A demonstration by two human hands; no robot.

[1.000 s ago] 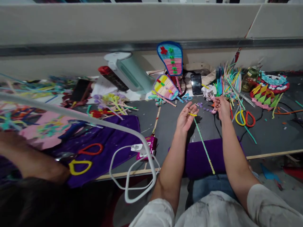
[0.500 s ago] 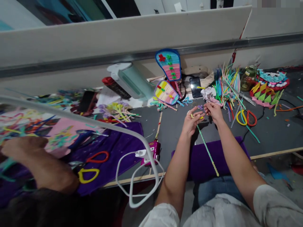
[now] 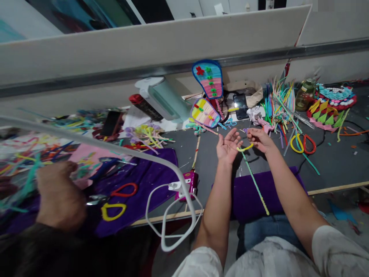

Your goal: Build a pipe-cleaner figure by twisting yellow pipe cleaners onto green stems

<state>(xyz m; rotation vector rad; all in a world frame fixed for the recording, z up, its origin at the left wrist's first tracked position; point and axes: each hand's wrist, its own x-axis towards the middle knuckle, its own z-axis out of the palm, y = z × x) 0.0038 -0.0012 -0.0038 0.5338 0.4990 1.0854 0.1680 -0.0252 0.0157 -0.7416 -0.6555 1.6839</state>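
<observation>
My left hand (image 3: 229, 147) is palm up with its fingers spread, and nothing is gripped in it. Close to its palm is the end of a yellow curved pipe cleaner (image 3: 245, 148). From this yellow piece a twisted green pipe cleaner (image 3: 250, 173) slants down towards my lap, turning yellow at its lower tip. My right hand (image 3: 261, 140) has its fingers closed, with the yellow piece reaching to them; the exact grip is partly hidden. A small purple piece (image 3: 245, 130) shows by the right fingertips, too small to make out.
Red-and-yellow-handled scissors (image 3: 303, 144) lie right of my hands. Behind stand bundled pipe cleaners (image 3: 281, 102) and two decorated fans (image 3: 208, 79). A white cable (image 3: 184, 181) loops over the table's front edge by a pink charger (image 3: 190, 185). At left, a co-worker's hand (image 3: 62, 192) is over purple cloth.
My left hand has let go of the yellow pipe cleaner and opened out, moving slightly left. The right hand stays near it. The co-worker's hand has shifted right.
</observation>
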